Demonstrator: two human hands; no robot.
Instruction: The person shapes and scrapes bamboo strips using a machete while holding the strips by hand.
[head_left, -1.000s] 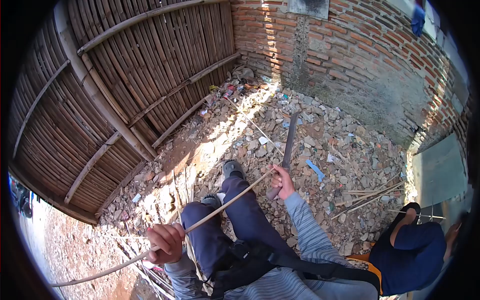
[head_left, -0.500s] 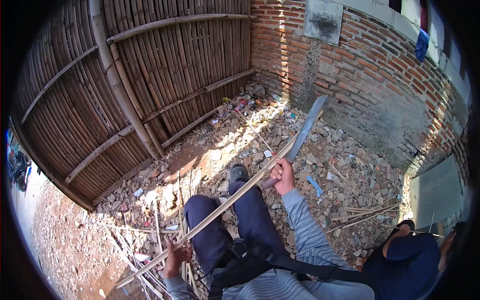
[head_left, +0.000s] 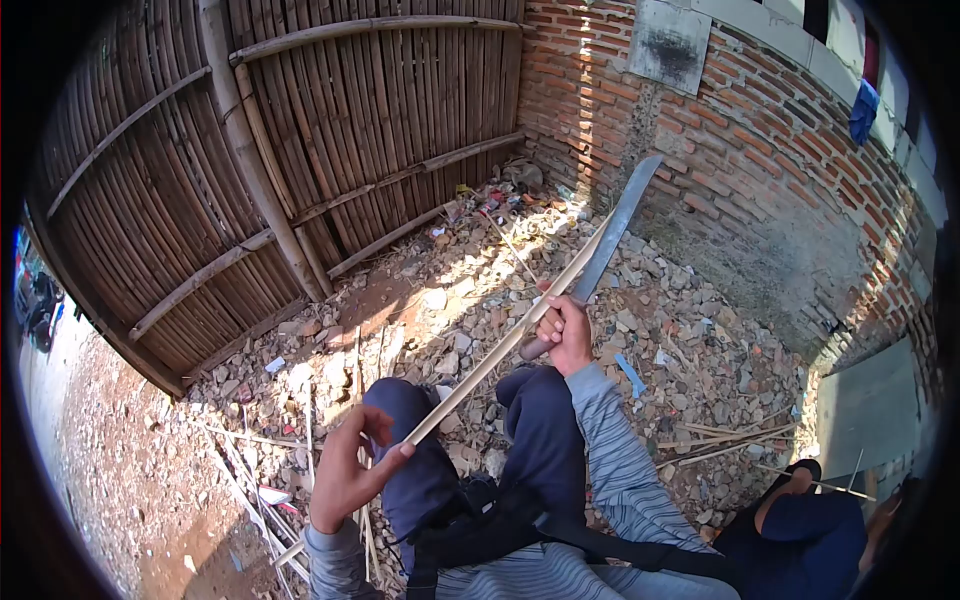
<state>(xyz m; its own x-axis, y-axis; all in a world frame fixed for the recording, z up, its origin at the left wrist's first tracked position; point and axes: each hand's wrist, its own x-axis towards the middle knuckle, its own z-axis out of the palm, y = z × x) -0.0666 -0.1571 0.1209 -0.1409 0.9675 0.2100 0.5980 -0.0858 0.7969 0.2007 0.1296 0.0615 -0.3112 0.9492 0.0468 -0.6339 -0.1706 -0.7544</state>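
Observation:
My right hand [head_left: 562,335] is closed around the handle of a machete [head_left: 622,225], whose blade points up and away. The same hand also pinches a long pale bamboo strip [head_left: 490,362], which runs diagonally beside the blade and down over my knees. Near the strip's lower part is my left hand [head_left: 358,462], its thumb touching the strip and its fingers curled loosely apart, palm turned inward. A short end of pale strip shows below the left wrist.
Rubble [head_left: 400,300] covers the ground. Bamboo strips [head_left: 245,485] lie at the lower left, more sticks [head_left: 715,440] at the right. A bamboo fence [head_left: 380,110] and brick wall [head_left: 760,170] stand ahead. Another person [head_left: 815,530] sits at the lower right, beside a grey panel [head_left: 868,405].
The strip has turned from crossing my lap to lying along the raised machete. My left hand has let go of its full grip and shifted up along it. The view has tilted upward.

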